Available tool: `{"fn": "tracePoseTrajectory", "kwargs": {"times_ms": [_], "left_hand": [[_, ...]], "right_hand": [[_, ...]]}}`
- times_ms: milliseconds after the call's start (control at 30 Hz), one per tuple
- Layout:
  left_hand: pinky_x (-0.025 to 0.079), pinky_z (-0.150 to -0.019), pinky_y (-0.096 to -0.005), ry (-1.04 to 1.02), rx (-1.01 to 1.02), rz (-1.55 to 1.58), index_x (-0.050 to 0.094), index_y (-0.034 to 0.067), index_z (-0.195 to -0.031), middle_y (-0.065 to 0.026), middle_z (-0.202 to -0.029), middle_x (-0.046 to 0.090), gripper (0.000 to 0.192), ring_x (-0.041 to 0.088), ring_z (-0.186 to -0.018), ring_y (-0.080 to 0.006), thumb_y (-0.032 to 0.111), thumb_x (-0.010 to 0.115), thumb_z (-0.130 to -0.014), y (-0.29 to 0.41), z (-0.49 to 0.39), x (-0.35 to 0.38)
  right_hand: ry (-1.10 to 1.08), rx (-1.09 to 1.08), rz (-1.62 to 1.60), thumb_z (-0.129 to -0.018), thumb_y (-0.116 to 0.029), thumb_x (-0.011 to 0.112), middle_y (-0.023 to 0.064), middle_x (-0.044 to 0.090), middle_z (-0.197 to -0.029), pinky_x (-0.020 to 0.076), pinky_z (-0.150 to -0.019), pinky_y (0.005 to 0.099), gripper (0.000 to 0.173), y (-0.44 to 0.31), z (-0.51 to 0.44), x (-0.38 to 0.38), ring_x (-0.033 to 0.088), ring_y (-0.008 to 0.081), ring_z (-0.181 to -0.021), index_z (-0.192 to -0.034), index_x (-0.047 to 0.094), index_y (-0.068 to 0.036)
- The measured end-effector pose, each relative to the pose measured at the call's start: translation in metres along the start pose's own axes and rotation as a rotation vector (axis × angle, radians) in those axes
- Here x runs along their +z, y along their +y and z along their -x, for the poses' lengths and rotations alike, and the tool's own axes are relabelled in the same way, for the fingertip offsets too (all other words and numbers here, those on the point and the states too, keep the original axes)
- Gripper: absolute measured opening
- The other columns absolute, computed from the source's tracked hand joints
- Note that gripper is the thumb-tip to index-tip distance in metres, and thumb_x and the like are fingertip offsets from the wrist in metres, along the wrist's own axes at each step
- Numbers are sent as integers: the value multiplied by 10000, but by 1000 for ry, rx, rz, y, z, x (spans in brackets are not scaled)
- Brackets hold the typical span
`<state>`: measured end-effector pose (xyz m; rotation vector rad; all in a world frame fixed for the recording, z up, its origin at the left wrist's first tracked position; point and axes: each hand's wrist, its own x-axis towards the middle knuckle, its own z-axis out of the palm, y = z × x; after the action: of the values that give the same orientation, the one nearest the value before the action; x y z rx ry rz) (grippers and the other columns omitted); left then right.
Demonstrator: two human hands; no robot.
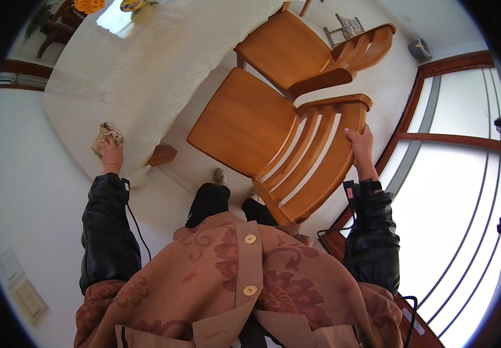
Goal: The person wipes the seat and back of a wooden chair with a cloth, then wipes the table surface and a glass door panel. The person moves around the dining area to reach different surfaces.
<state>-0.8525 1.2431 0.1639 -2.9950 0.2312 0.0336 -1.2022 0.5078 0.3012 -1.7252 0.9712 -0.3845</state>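
Observation:
My left hand [112, 156] rests near the end of the table [115, 87], its fingers on a crumpled striped cloth [108, 135]. A pale, patterned cover with a scalloped edge lies over the table. On the other side, my right hand [361, 145] grips the top rail of a wooden chair [244, 119], thumb over the near face. The slatted backrest of this chair leans towards me, and its seat points to the table. Part of the right-hand fingers is hidden behind the rail.
A second wooden chair [287, 48] stands just beyond the first. A wooden table leg [162, 155] juts out below the cover. Glazed doors with wooden frames [450, 195] line the right, a white wall [24, 174] the left. Farther off are a small folding stool [349, 27] and a grey bin [419, 48].

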Motion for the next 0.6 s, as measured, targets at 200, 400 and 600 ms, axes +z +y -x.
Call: {"fn": "tracePoseTrajectory", "kwargs": {"times_ms": [200, 400, 600], "left_hand": [[398, -1075, -516, 102, 14, -68, 418, -9, -1435, -288, -1435, 457, 648, 442, -1311, -470, 351, 589, -924, 24, 36, -18], [363, -1113, -468, 32, 144, -91, 465, -51, -1381, -301, -1398, 469, 582, 443, -1300, -462, 284, 596, -923, 48, 42, -53], [339, -1129, -478, 164, 187, 146, 469, -26, -1389, -295, -1438, 440, 567, 387, -1364, -453, 233, 612, -906, 55, 33, -84]], "right_hand": [[12, -145, 115, -838, -71, 696, 143, 646, -1120, 526, -845, 372, 473, 16, -8, -13, 633, 241, -976, -1274, 534, 14], [20, -143, 275, -861, -91, 663, 160, 660, -1070, 503, -876, 371, 451, 2, -8, -16, 632, 255, -961, -1276, 525, 20], [40, -146, 369, -893, -95, 627, 143, 638, -1098, 497, -858, 350, 378, -6, -2, -15, 607, 237, -954, -1239, 532, 26]]}}
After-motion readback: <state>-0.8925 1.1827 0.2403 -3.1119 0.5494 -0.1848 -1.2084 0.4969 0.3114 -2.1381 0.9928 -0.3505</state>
